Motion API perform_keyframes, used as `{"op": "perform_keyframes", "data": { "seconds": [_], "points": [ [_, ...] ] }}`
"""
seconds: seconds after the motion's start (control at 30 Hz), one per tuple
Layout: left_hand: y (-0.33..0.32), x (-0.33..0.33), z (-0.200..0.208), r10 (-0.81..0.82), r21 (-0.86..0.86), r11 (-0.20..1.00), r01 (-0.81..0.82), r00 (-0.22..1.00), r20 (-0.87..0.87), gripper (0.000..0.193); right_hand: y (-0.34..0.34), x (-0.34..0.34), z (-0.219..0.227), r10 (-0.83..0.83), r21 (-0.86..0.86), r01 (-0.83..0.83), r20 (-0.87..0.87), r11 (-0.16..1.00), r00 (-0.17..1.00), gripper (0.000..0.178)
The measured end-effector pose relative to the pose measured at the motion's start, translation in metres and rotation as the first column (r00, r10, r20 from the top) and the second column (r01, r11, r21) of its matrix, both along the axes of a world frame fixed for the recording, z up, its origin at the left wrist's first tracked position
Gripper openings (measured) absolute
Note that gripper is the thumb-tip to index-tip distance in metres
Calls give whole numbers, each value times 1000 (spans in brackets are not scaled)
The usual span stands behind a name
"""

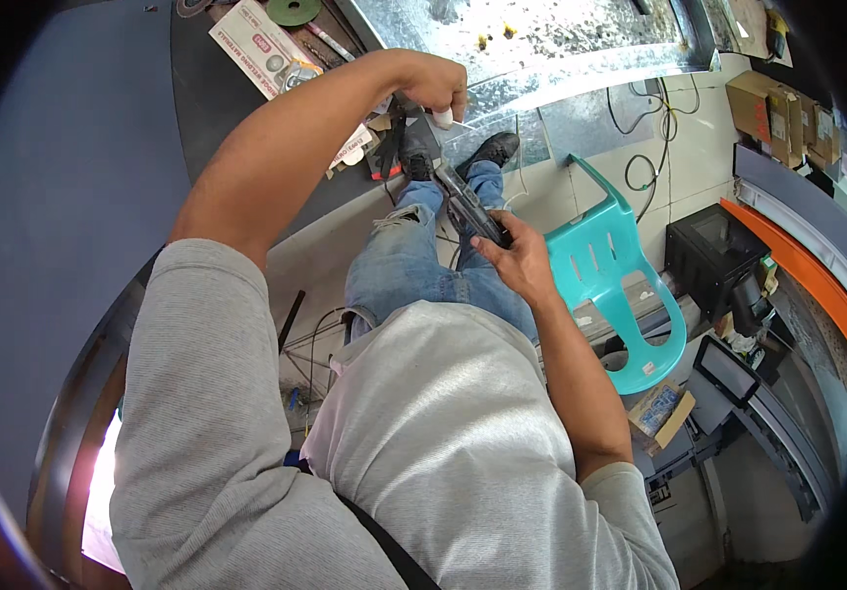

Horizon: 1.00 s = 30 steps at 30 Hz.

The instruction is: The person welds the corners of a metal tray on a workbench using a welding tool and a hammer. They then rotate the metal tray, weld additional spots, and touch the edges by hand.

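My left hand (433, 84) is raised at the near edge of the metal-topped worktable, its fingers closed on a small white piece with a thin pale tip (445, 119). Its exact kind is too small to make out. Lower down, in front of my thighs, my right hand (522, 258) grips one end of a long dark plastic device (472, 208). The device slants up and left toward the white piece, the two being apart. My fingers cover part of its lower end.
On the dark bench at left lie a white-and-red box (254, 47), a green disc (293, 10) and a marker (330, 41). The metal worktable (551, 88) spans the top. A turquoise plastic stool (612, 256) stands at my right, near cables (667, 128) and cardboard boxes (772, 110).
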<state>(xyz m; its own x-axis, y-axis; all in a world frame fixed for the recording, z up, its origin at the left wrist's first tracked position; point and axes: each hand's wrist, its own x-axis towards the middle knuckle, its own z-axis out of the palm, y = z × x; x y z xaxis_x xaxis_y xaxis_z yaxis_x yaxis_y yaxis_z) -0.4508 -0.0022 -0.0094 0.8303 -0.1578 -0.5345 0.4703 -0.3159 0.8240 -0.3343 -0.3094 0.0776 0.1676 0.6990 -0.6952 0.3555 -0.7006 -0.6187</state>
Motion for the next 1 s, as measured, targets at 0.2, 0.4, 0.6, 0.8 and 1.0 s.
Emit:
{"op": "perform_keyframes", "data": {
  "seconds": [0.2, 0.4, 0.6, 0.8, 1.0],
  "points": [
    [-1, -1, 1, 29, -8, 1000, -29, 999, -14, 30, 4, -2, 7, 12, -6, -12, 11, 1000, 1000, 46],
    [-1, 0, 1, 20, -28, 999, -21, 999, -25, 31, 2, -1, 4, 23, 38, -24, 28, 999, 999, 45],
    [0, -1, -4, 23, -44, 999, -25, 999, -44, 31, 6, -3, 7, 64, 32, -66, 58, 997, 996, 46],
    [1, -5, 1, 27, -19, 999, -27, 999, -22, 31, 6, -4, 4, 112, 56, -118, 106, 991, 988, 45],
    [-8, 27, -13, -86, -63, 995, 84, 995, -40, 30, -10, 3, 2, 11, 37, -15, 107, 999, 994, 47]
  ]
}}
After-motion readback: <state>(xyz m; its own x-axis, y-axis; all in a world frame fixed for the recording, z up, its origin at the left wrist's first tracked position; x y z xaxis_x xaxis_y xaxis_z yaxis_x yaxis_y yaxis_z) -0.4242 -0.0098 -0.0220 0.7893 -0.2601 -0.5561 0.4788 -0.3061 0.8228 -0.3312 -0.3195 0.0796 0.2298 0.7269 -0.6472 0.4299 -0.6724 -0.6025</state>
